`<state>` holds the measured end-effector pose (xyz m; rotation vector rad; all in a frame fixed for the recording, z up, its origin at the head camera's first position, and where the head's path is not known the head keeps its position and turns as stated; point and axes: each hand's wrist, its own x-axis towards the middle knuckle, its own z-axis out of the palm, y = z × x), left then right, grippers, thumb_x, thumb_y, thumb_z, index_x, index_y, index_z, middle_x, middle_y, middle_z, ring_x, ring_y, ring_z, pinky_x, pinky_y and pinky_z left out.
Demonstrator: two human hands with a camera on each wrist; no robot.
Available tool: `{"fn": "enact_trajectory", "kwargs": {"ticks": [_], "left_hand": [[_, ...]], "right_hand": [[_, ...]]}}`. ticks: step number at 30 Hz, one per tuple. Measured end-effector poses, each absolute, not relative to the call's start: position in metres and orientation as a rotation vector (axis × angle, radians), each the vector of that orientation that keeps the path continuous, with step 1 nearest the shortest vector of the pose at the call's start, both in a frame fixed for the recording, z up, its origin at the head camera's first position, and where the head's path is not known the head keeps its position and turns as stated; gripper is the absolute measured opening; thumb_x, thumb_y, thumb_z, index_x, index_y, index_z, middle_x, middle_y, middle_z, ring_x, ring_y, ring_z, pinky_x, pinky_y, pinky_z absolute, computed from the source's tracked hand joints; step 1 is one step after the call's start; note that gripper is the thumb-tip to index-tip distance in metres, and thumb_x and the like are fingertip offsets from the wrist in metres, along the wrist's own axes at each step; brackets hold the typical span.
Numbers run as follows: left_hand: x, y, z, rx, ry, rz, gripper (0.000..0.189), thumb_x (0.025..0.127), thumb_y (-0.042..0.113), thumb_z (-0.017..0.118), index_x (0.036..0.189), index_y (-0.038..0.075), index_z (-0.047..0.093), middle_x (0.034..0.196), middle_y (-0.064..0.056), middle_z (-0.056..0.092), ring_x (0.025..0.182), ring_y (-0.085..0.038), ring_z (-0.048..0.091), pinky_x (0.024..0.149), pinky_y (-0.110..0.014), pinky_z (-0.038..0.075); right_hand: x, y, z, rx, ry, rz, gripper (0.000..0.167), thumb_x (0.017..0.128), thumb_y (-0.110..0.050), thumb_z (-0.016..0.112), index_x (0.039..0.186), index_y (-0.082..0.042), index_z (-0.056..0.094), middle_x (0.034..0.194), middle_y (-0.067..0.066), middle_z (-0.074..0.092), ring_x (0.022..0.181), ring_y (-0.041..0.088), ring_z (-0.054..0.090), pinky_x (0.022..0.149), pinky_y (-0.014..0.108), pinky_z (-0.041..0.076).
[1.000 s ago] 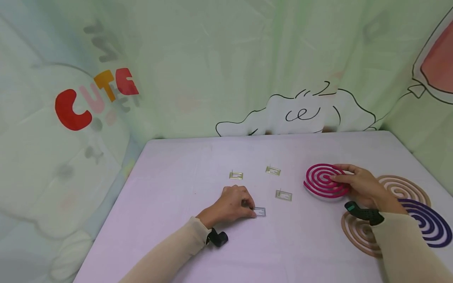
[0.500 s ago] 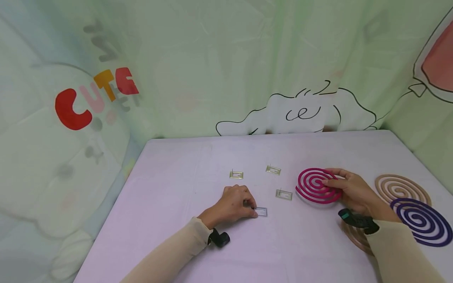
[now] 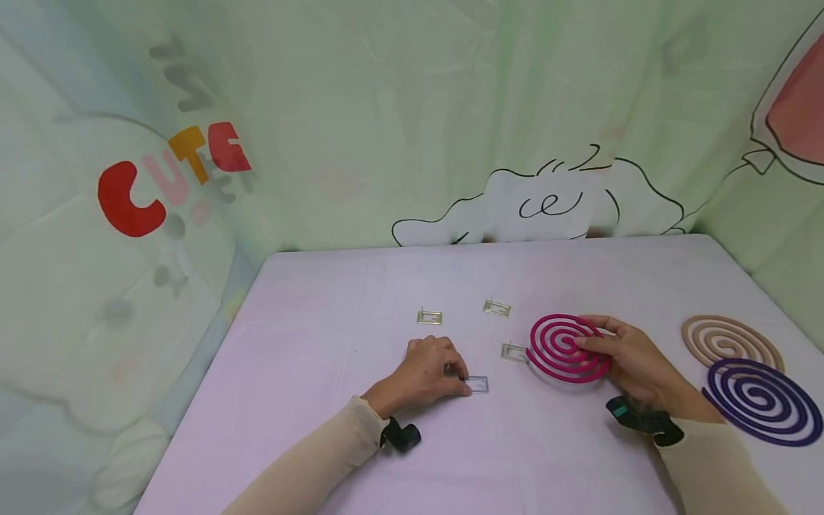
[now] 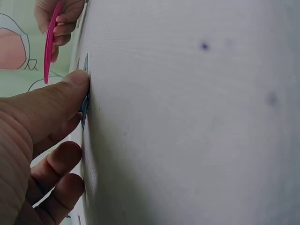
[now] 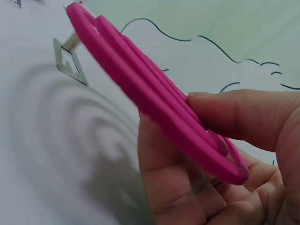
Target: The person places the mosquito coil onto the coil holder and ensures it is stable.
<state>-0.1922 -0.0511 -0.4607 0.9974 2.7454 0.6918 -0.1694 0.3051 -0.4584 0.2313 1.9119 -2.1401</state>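
Observation:
My right hand (image 3: 634, 361) holds a pink mosquito coil (image 3: 566, 341) by its right side, thumb on top and fingers beneath. The coil is lifted above the table and tilted, as the right wrist view shows of the pink coil (image 5: 154, 112). My left hand (image 3: 425, 372) rests low on the table, thumb and forefinger pinching the left end of a small flat metal coil stand (image 3: 478, 385). In the left wrist view the stand (image 4: 86, 105) appears edge-on, partly covered by the thumb. Another stand (image 3: 511, 352) lies beside the pink coil's left edge, partly hidden by it.
Farther back on the white-covered table (image 3: 322, 443) lie two more metal stands, a left one (image 3: 429, 317) and a right one (image 3: 497, 309), each with an upright prong. At right, a purple coil (image 3: 759, 395) overlaps a brown coil (image 3: 727, 347).
My right hand has brought the pink coil left and nearer, toward the left hand. The left hand and its stand have shifted slightly right. Another brown coil under the right wrist has gone out of sight.

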Motion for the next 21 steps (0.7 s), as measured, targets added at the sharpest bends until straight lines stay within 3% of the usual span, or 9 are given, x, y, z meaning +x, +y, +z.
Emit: {"fn": "enact_trajectory", "kwargs": {"ticks": [15, 21], "left_hand": [[-0.188, -0.05, -0.461, 1.005, 2.779, 0.689, 0.013, 0.084, 0.036, 0.088, 0.092, 0.028, 0.08, 0.092, 0.016, 0.058, 0.087, -0.003, 0.046, 0.097, -0.038, 0.039], [-0.19, -0.052, -0.459, 0.996, 2.746, 0.685, 0.024, 0.085, 0.037, 0.087, 0.104, 0.026, 0.08, 0.1, 0.014, 0.063, 0.091, -0.004, 0.049, 0.098, -0.037, 0.039]], "right_hand": [[-0.16, 0.291, -0.454, 0.233, 1.882, -2.162, 0.035, 0.102, -0.01, 0.067, 0.131, -0.016, 0.048, 0.104, -0.007, 0.071, 0.082, 0.015, 0.074, 0.08, 0.026, 0.061], [-0.158, 0.288, -0.453, 0.214, 1.871, -2.176, 0.033, 0.103, -0.01, 0.066, 0.129, -0.018, 0.049, 0.105, -0.007, 0.071, 0.083, 0.014, 0.074, 0.08, 0.026, 0.061]]}}
